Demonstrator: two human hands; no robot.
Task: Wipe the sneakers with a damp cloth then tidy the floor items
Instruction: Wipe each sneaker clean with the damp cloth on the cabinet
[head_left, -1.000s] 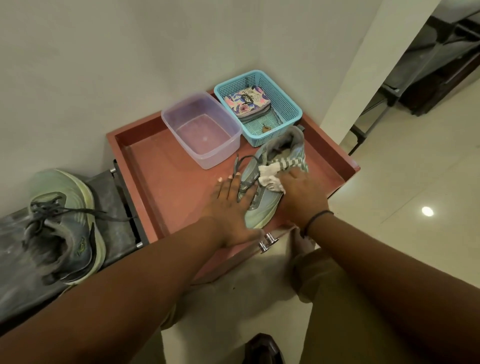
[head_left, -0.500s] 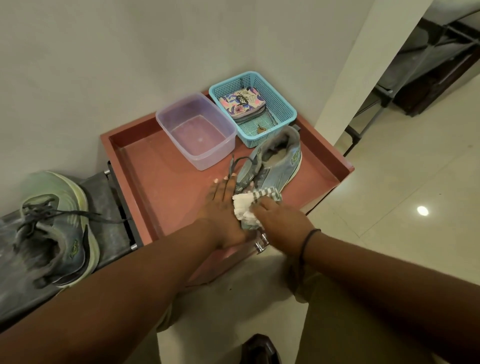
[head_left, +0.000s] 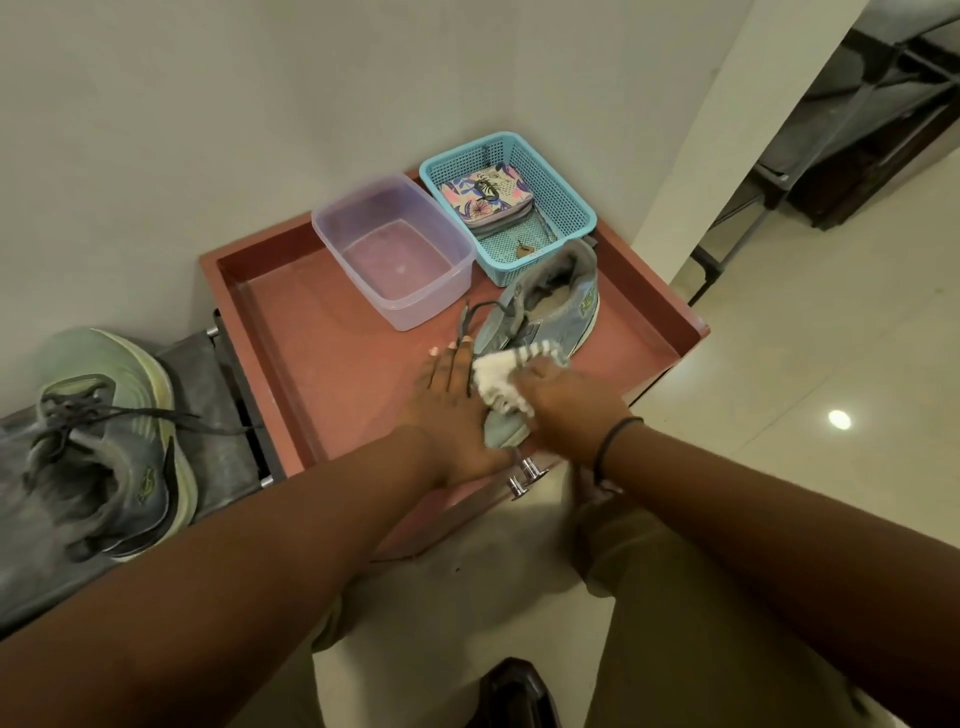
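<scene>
basket (head_left: 570, 208) holds pouch (head_left: 487, 195); right hand (head_left: 569, 402) grips cloth (head_left: 501, 382) (left hand (head_left: 457, 400) flat).

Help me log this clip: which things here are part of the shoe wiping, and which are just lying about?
In use:
- cloth, gripped by right hand
- sneaker, steadied by flat left hand
- second sneaker, waiting
- water tub

Lying about:
- blue basket
- floral pouch

Under my right hand (head_left: 563, 410) the cloth (head_left: 498, 382) feels like nubby terry, against the sneaker's (head_left: 550, 322) matt fabric. Beyond my fingers stand a translucent smooth plastic tub (head_left: 395, 260) and a perforated plastic basket (head_left: 566, 208). Shiny metal knobs (head_left: 524, 475) sit near my wrists; the floor (head_left: 805, 338) is glossy.
</scene>
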